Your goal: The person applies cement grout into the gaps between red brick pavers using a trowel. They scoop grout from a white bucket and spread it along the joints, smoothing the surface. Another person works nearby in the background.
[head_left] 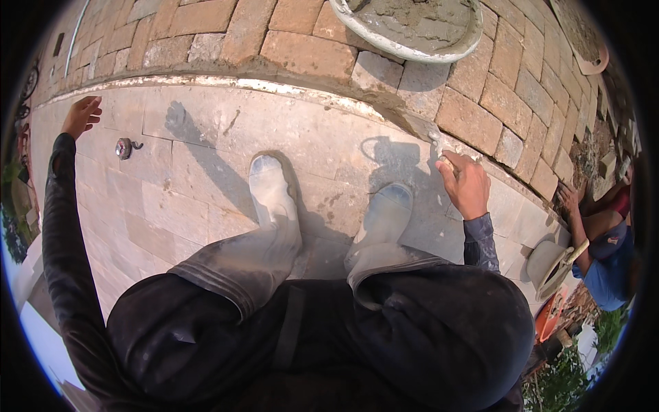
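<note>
Trowel (425, 130) is at about 2 o'clock, blade at the seam beside the brick pavers (469, 119), right hand (469, 185) wrapped round its handle. Left hand (83, 117) hangs loosely open out at 10. Mortar tub (427, 58) up at 1 o'clock, coworker's hand (569, 198) around 3.

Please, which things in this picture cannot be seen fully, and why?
In the head view:
Trowel: grip mostly hidden by the right hand.
Mortar basin: far side cut off by the top edge.
Co-worker's blue shirt: cut off by the dark fisheye rim.
Small round object: too small to identify.
</note>
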{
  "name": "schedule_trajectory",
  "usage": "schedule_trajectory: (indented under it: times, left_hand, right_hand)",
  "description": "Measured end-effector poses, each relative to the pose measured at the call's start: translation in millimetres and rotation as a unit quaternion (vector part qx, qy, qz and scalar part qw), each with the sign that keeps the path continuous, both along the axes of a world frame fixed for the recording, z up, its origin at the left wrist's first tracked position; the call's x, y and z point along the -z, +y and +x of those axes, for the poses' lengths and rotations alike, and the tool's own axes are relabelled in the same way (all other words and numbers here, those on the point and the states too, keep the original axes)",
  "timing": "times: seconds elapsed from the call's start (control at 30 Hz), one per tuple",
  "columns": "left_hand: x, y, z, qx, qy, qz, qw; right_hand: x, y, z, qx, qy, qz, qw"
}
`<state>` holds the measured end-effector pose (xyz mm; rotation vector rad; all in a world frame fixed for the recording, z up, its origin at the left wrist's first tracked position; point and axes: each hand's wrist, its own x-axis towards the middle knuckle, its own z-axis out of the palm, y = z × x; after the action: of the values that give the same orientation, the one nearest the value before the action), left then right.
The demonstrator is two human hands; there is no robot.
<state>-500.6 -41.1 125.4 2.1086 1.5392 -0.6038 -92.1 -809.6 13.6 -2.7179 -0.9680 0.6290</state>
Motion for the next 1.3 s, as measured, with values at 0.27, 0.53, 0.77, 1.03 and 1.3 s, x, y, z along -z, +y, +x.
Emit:
schedule_trajectory:
  times: [0.27,0.53,0.77,1.03,1.3]
  left_hand:
    - [8,7,2,0.001,0.019,-0.005,1.0]
    - [6,18,25,0.031,-0.034,0.003,0.999]
    - [11,12,11,0.02,-0.016,0.0,1.0]
    - [12,24,9,0.004,-0.002,-0.001,1.0]
    - [10,23,-10,-0.01,0.004,0.002,1.0]
  right_hand:
    - [25,53,-41,0.072,0.044,0.087,0.993]
    - [34,13,-18,0.141,0.066,0.06,0.986]
    - [23,-53,17,0.12,0.032,0.065,0.99]
    - [15,-37,19,0.071,0.026,0.05,0.996]
    - [8,-80,36,0.068,-0.02,0.034,0.997]
